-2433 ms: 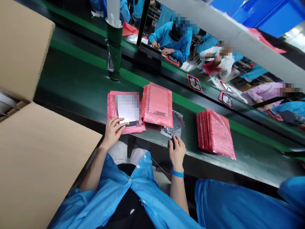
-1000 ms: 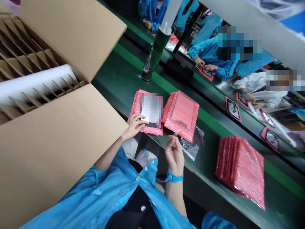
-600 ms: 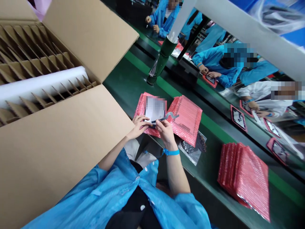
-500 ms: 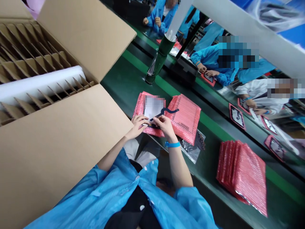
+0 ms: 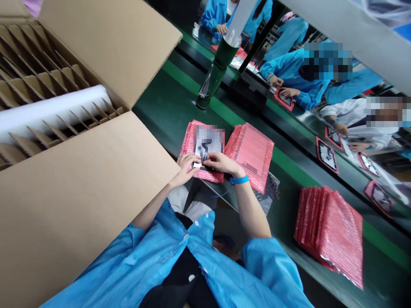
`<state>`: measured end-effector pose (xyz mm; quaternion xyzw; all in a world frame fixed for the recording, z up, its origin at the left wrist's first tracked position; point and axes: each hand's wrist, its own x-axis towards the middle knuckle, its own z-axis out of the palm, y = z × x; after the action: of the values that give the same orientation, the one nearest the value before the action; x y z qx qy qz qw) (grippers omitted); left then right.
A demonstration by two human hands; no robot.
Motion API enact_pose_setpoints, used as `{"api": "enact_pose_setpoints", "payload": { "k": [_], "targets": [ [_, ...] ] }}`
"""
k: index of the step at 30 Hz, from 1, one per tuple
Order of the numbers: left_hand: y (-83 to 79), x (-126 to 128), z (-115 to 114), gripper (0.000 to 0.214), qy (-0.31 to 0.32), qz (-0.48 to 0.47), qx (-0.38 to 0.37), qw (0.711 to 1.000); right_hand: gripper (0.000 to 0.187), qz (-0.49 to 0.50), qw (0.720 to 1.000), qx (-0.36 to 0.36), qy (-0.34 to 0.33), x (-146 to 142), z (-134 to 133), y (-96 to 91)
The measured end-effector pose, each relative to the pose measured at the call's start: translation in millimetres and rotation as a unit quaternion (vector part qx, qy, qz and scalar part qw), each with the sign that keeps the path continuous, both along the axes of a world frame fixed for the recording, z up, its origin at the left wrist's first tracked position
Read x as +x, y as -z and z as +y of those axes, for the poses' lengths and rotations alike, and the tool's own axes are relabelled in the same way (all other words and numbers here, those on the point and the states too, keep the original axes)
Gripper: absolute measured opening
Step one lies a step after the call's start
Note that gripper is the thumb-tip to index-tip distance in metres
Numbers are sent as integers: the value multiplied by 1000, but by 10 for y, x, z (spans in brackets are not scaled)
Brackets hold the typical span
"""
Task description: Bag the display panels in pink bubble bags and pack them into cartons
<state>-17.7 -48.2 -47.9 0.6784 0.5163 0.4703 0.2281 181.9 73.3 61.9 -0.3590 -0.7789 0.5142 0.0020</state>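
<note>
while 2 bare hands work over a dark green bench [image 5: 157, 92], the left hand [image 5: 187, 167] and the right hand [image 5: 221, 163] meet on a flat slab [image 5: 208, 143]. the slab lies on a pink bubble bag [image 5: 201, 176], near the front edge of the bench. its face is blurred, so i cannot tell just what it is, but it looks pale with a dark edge, and dark marks lie on it.

the left fingers [image 5: 189, 160] are open and a bit curved. they rest on the low corner of the slab and seem to press it down. the right fingers [image 5: 208, 162] bend and come together at the low edge of the slab. they may pinch something thin there, but i cannot tell. a blue band [image 5: 239, 180] sits on the right wrist.

the slab looks thin, stiff and smooth, so it may slide on the soft bag and could crack if bent. the best place to hold it looks to be its 2 long edges, away from the face. the bag looks light and will give under the fingers.

a second bag [image 5: 250, 152] lies just beside the first, and a stack of bags [image 5: 330, 235] sits further right. on the left, a cardboard box [image 5: 80, 214] stands open, with rows of card slots [image 5: 41, 81] and a white roll [image 5: 54, 110] inside. across the bench, other people in blue coats [image 5: 295, 72] work at their own slabs.
</note>
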Motion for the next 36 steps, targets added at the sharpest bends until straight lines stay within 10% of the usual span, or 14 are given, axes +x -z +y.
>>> {"api": "enact_pose_setpoints", "payload": {
  "k": [23, 36],
  "targets": [
    [-165, 27, -53, 41, -7, 71, -4, 997, 29, -58, 987, 144, 44, 15, -128, 106],
    [-204, -42, 42, 37, 45, 60, -40, 996, 42, -40, 856, 509, 82, 302, -1092, 722]
  ]
}}
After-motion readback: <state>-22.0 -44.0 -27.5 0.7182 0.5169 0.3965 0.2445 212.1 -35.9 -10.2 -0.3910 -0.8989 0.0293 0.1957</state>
